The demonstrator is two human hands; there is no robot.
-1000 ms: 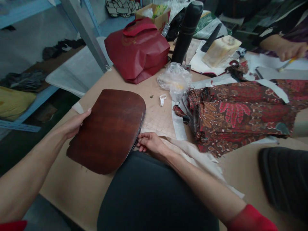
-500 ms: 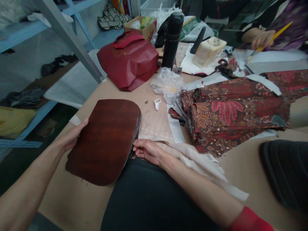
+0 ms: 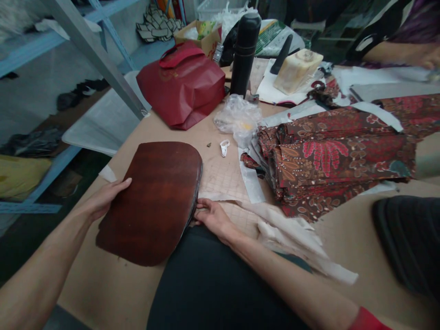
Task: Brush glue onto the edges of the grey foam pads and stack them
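Observation:
A stack of dark reddish-brown, wood-toned panels (image 3: 151, 201) with rounded corners lies flat over the near left part of the table. My left hand (image 3: 108, 197) is closed on its left edge, thumb on top and the other fingers hidden below. At the right edge, my right hand (image 3: 211, 217) has its fingers curled and pinched against the side of the stack; the fingertips are partly hidden. A black-green sheet (image 3: 206, 279) lies beneath my right forearm, next to the panels. Pale cloth strips (image 3: 288, 229) lie crumpled just right of my right hand.
Patterned brown-red fabric (image 3: 330, 160) is stacked on the right. Behind stand a red bag (image 3: 182, 87), a black flask (image 3: 245, 55) and a crumpled clear plastic bag (image 3: 239, 117). A ribbed black object (image 3: 405, 238) sits at right. Another person's arm (image 3: 395, 54) reaches in at top right.
My left hand has slid slightly down along the panel edge. My right hand has shifted slightly right with the panel stack. The other person's hand with the yellow tool has moved right.

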